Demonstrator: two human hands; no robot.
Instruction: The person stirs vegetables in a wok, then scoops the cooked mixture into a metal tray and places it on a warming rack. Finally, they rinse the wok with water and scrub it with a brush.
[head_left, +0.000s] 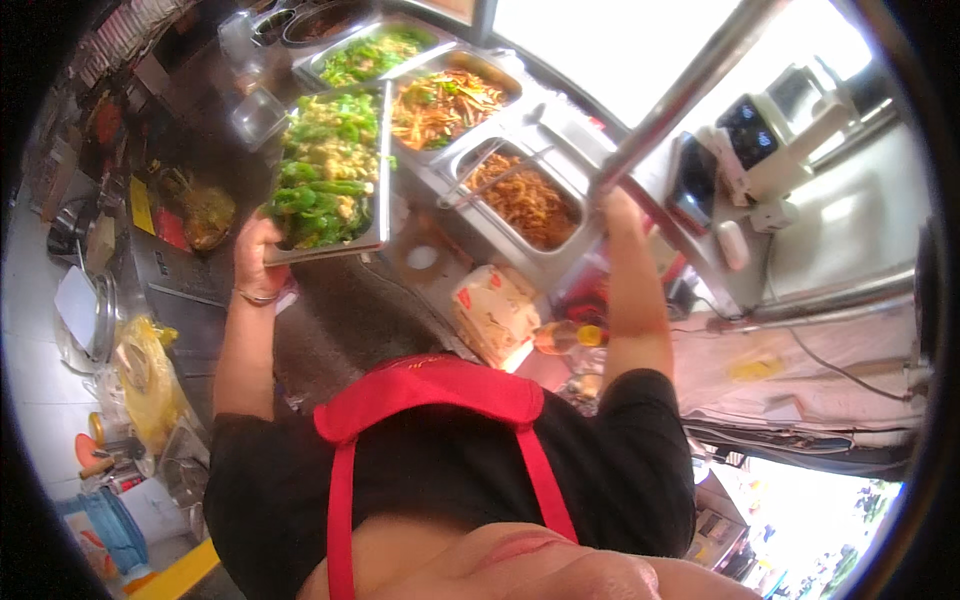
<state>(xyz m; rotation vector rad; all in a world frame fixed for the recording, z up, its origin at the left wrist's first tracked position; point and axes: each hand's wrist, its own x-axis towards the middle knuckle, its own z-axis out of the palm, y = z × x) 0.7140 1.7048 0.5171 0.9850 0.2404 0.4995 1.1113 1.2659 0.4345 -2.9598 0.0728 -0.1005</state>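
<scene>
My left hand (259, 251) grips the near corner of a deep stainless steel food pan (385, 165). Chopped green peppers (319, 206) and pieces of scrambled egg (330, 161) fill it. To its right, another steel pan holds a shredded vegetable dish (446, 105). Closer to me, a pan of brown shredded food (517, 195) has metal tongs (499, 180) lying across it. On the far right, my right hand (622, 210) is beside that pan's outer edge, at a metal pole (667, 112). The pole hides its fingers, so its grip is unclear.
Another pan of green food (371, 56) stands farther back. A printed paper package (495, 311) and a yellow-capped bottle (566, 337) lie near my chest. Phones (694, 180) and small devices rest on the right ledge. A yellow plastic bag (146, 375) hangs at left.
</scene>
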